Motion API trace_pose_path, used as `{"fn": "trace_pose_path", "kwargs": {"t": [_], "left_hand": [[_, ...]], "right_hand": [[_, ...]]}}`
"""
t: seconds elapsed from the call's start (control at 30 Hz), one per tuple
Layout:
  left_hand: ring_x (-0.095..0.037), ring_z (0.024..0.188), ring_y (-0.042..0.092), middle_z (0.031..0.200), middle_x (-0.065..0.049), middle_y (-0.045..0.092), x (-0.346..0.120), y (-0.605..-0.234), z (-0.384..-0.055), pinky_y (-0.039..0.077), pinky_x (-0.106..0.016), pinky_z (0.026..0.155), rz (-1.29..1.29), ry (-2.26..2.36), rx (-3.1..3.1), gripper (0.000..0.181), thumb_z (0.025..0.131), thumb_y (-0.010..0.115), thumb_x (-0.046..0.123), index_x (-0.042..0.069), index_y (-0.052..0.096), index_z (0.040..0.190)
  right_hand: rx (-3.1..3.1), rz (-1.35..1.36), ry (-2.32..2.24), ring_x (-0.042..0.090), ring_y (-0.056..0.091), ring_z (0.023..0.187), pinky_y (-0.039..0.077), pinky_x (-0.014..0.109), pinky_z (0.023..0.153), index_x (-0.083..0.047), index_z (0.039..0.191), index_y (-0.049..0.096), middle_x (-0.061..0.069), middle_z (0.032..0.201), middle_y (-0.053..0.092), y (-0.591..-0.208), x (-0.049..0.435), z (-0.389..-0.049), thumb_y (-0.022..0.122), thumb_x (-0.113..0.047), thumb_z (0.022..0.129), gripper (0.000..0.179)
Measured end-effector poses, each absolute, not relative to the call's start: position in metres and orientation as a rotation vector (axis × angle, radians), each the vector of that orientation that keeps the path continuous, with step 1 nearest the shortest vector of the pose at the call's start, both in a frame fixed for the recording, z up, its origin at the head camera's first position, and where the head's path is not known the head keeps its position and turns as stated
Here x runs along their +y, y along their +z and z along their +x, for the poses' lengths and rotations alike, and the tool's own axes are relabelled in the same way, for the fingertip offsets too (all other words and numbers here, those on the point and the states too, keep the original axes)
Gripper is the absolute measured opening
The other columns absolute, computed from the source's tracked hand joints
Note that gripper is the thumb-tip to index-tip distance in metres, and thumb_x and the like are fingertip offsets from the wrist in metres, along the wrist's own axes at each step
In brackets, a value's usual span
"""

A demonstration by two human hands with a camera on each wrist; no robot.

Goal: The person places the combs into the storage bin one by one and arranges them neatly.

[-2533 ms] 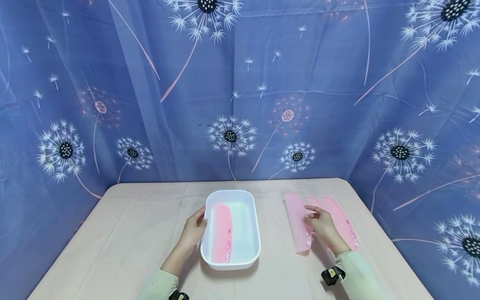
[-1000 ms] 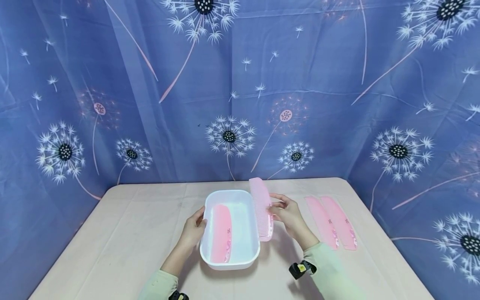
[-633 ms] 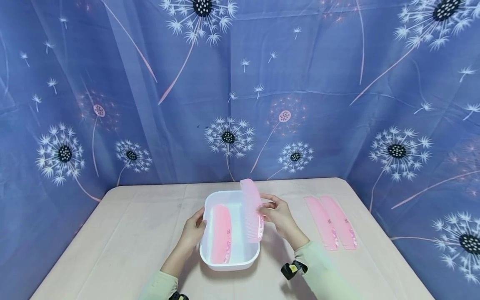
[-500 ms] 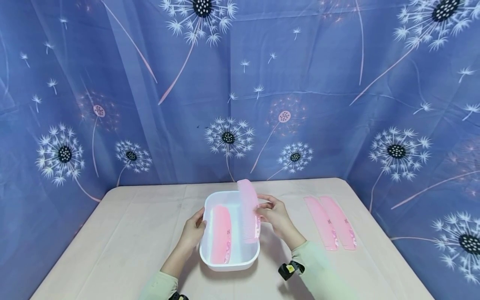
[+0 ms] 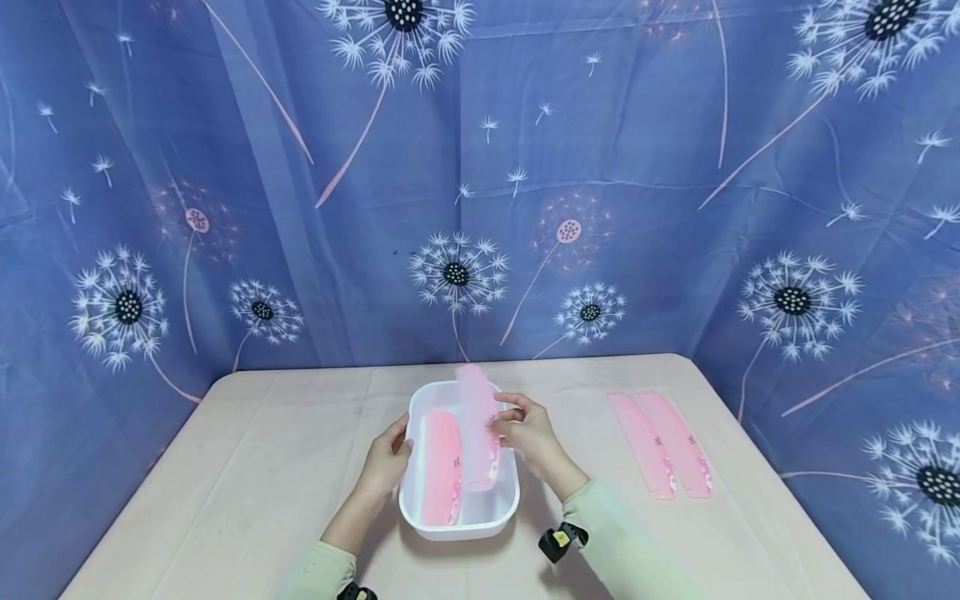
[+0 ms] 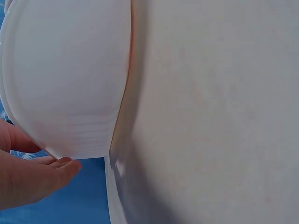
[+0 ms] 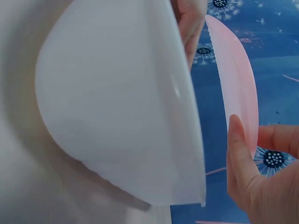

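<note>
A white rectangular plastic box (image 5: 459,532) stands on the table. My left hand (image 5: 386,458) grips its left rim, thumb inside and fingers outside; the left wrist view shows the fingers pinching the box edge. One pink comb (image 5: 442,467) lies inside along the left side. My right hand (image 5: 528,433) pinches a second pink comb (image 5: 477,425) by its spine and holds it tilted over the right half of the box. In the right wrist view that comb (image 7: 238,74) is above the box rim, between thumb and fingers.
Two more pink combs (image 5: 643,446) lie side by side on the table to the right of the box. The table (image 5: 247,475) has a pale cloth. Blue dandelion-print curtains (image 5: 360,292) surround it at the back and sides.
My right hand took a comb from the group on the right and carried it left, past the right rim, to over the box. The left hand stayed on the rim.
</note>
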State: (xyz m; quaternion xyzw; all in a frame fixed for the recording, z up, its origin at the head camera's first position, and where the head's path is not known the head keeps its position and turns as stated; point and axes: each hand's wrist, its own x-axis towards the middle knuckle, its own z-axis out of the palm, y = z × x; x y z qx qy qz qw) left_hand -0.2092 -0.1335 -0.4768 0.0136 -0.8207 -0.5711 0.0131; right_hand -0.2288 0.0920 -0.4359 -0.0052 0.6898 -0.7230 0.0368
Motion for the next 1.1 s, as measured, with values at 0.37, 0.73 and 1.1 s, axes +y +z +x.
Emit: {"fn": "trace_pose_path", "kwargs": {"t": [0.37,0.73,1.1], "left_hand": [[-0.043,0.134,0.036,0.147,-0.029,0.035,-0.134,-0.477,-0.21,0.034,-0.047,0.111,0.035,-1.805,-2.544,0.05,0.097,0.043,-0.002,-0.007,0.031,0.145],[-0.043,0.134,0.036,0.146,-0.029,0.036,-0.134,-0.478,-0.21,0.035,-0.047,0.111,0.023,-1.811,-2.532,0.05,0.097,0.043,-0.003,-0.008,0.032,0.145],[-0.044,0.134,0.036,0.146,-0.029,0.036,-0.134,-0.479,-0.21,0.035,-0.047,0.11,0.015,-1.788,-2.538,0.05,0.097,0.043,-0.002,-0.008,0.031,0.145]], "right_hand": [[2.136,-0.037,-2.16,0.008,0.058,0.064,0.059,0.024,0.058,0.01,0.125,0.053,0.005,0.08,0.057,-0.445,0.073,-0.228,0.063,0.011,0.077,0.049],[2.17,-0.045,-2.102,0.008,0.057,0.061,0.06,0.027,0.059,0.011,0.125,0.052,0.008,0.082,0.057,-0.451,0.059,-0.225,0.063,0.011,0.077,0.049],[2.2,-0.044,-2.054,0.01,0.056,0.061,0.059,0.025,0.056,0.012,0.122,0.053,0.01,0.08,0.06,-0.461,0.052,-0.225,0.067,0.011,0.077,0.048]]}}
